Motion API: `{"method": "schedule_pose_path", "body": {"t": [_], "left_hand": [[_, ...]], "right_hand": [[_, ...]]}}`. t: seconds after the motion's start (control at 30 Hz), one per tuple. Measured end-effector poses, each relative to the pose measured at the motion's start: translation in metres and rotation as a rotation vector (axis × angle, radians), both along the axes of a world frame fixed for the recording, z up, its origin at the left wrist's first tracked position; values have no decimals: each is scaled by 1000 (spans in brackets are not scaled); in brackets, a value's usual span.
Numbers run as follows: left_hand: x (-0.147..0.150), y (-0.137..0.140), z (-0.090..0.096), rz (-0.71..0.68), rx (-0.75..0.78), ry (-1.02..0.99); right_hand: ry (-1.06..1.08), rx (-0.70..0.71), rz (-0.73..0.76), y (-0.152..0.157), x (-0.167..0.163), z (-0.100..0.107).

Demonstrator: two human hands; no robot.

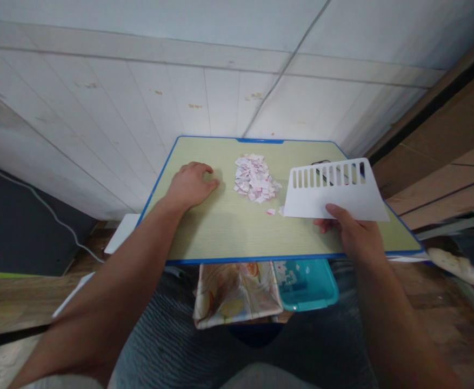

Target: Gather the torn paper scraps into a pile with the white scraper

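Note:
My right hand grips the lower edge of a thin white slotted panel, thumb on its near face. The panel is tilted up over the right part of the table, and a row of slots runs along its top edge. To its left lies a heap of small white and pinkish paper scraps, with a loose scrap in front. My left hand rests on the table left of the heap, apart from it, fingers loosely bent and thumb apart, holding nothing.
The small table has a blue rim and stands against a white panelled wall. Dark objects lie partly hidden behind the panel. Below the front edge are a patterned cloth-lined container and a teal bin with paper scraps inside.

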State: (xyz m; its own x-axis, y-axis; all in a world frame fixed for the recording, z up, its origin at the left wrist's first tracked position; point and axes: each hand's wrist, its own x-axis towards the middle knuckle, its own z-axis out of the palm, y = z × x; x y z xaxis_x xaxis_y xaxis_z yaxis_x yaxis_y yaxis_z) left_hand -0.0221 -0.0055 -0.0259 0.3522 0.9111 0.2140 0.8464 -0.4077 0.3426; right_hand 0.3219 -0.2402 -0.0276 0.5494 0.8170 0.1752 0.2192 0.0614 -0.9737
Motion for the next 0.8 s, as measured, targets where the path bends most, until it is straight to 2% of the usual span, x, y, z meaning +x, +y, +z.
{"method": "schedule_pose_path", "body": {"t": [0.27, 0.5, 0.8], "left_hand": [[2, -2, 4, 4, -22, 22], [2, -2, 3, 14, -20, 22], [0, 2, -2, -2, 7, 14]], "right_hand": [[23, 48, 37, -2, 7, -5], [-10, 19, 58, -4, 8, -4], [100, 24, 62, -8, 18, -15]]}}
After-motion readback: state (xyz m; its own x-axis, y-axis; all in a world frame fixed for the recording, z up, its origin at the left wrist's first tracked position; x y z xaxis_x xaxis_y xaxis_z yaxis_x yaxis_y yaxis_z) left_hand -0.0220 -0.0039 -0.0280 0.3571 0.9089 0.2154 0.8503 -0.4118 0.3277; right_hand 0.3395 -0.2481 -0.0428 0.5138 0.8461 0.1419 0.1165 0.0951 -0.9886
